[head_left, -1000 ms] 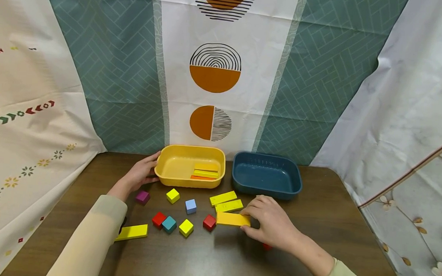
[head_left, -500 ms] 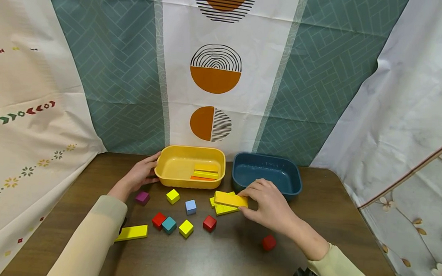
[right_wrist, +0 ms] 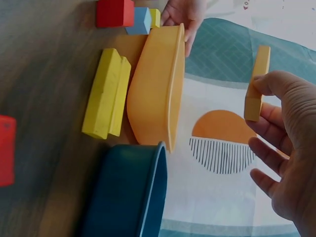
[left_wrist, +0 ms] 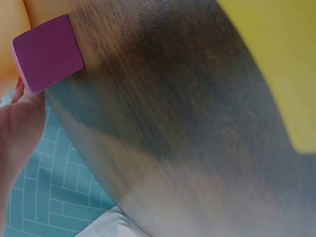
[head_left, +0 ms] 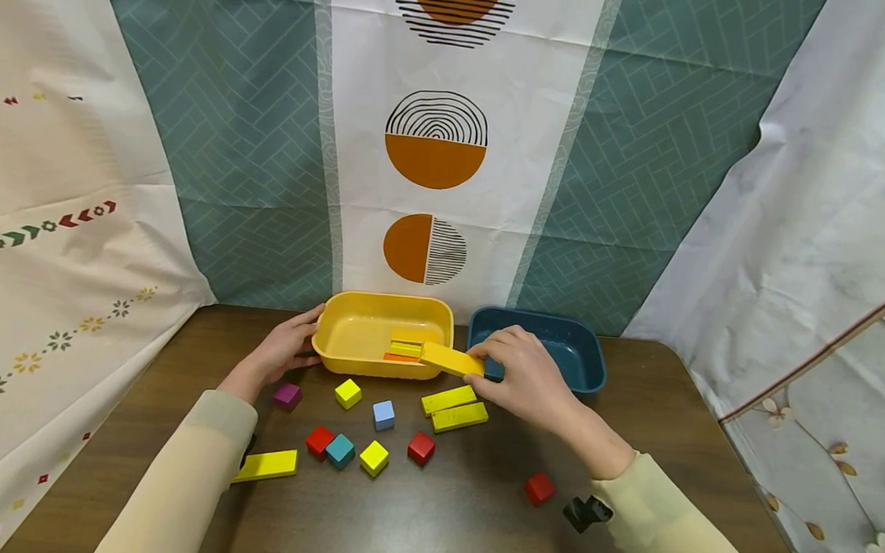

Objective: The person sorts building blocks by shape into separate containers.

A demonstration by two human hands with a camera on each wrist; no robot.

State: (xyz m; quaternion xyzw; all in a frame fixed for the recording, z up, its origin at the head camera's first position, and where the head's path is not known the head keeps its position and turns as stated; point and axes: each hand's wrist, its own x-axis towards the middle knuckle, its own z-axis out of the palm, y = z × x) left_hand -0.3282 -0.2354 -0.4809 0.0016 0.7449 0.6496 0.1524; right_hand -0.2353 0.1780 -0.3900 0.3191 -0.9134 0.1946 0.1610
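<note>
My right hand (head_left: 523, 373) pinches one end of a flat orange-yellow wooden block (head_left: 449, 359) between thumb and fingertips. The block's far end overlaps the right rim of the yellow bin (head_left: 378, 367) in the head view; from the right wrist it shows raised above the bin. Inside the bin lie a few flat blocks in yellow and orange (head_left: 404, 350). My left hand (head_left: 281, 351) rests against the bin's left end, fingers extended along it. Close by that hand sits a purple cube (left_wrist: 49, 53). Two yellow flat blocks (head_left: 459, 417) lie side by side in front of the bin.
A dark blue bin (head_left: 595, 372) stands right of the yellow one, partly behind my right hand. Red, teal, light blue and yellow cubes (head_left: 375, 457) are scattered across the table front. Another yellow flat block (head_left: 267, 465) lies by my left sleeve, one red cube (head_left: 540, 488) farther right.
My right hand has carried the orange-yellow block up and away from me, from above the table's middle to the yellow bin's right rim. The left hand stays at the bin.
</note>
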